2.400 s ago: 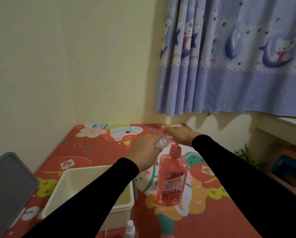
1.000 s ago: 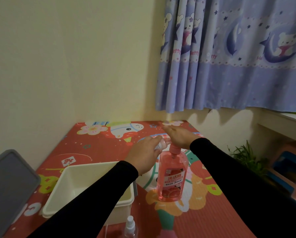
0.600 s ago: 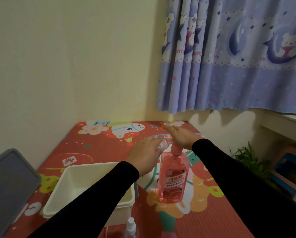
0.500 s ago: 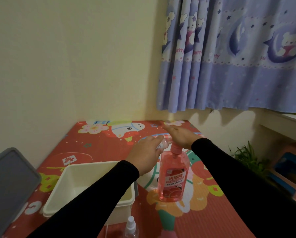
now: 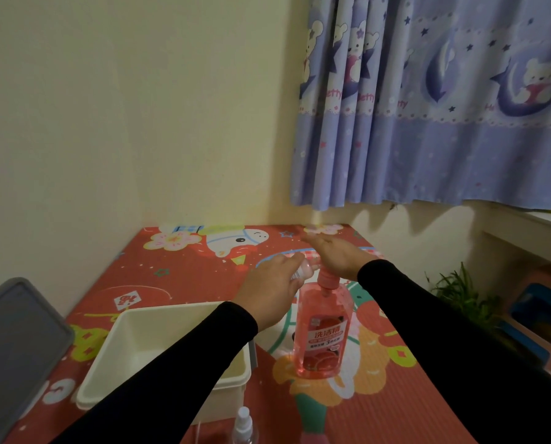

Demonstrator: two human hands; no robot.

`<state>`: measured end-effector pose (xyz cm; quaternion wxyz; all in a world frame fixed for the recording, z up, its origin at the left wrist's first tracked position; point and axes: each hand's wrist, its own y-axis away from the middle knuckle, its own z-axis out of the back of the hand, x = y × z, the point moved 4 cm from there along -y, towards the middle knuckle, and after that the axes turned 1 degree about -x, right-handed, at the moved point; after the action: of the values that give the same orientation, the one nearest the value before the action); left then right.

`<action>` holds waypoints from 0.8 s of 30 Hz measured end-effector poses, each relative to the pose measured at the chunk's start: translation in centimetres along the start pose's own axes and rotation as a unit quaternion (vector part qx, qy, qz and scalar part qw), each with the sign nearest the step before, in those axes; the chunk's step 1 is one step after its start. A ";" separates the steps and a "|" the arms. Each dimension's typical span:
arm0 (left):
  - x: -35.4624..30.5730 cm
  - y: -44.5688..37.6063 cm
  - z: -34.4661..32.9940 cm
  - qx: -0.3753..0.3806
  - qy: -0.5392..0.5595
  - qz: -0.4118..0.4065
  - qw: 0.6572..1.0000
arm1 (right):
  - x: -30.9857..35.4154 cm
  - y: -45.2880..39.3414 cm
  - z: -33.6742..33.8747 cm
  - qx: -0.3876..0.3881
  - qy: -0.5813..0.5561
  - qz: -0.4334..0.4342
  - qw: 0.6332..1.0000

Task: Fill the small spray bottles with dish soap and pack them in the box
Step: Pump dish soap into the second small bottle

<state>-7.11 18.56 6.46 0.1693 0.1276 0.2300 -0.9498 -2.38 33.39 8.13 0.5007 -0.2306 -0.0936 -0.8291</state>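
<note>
A red cartoon mat (image 5: 178, 283) lies in a cream-walled corner under a blue curtain (image 5: 444, 116). The left hand (image 5: 272, 291) grasps a small bottle (image 5: 306, 270) at the soap bottle (image 5: 324, 331) pump; the right hand (image 5: 335, 256) presses flat on it. The box (image 5: 133, 341) sits near left.

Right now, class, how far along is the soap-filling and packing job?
Done: nothing visibly packed; what shows of the white box looks empty. In hand: the left hand holds a small bottle at the pump of the pink soap bottle, which the right hand presses. Left: another spray bottle waits.
</note>
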 end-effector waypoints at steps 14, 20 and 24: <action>-0.1 -0.3 0.6 0.009 -0.008 -0.008 1.000 | 0.3 0.2 0.5 -0.007 0.008 0.004 1.000; 0.0 -0.1 0.3 0.027 -0.011 0.001 1.000 | 0.3 0.4 0.0 0.013 0.032 0.004 0.999; -0.1 -0.5 0.9 0.003 0.012 -0.004 1.000 | 0.8 0.5 1.6 -0.022 -0.011 0.009 1.000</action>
<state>-7.32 18.55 7.49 0.1623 0.1390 0.2295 -0.9496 -1.77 33.13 9.86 0.5022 -0.2512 -0.0789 -0.8237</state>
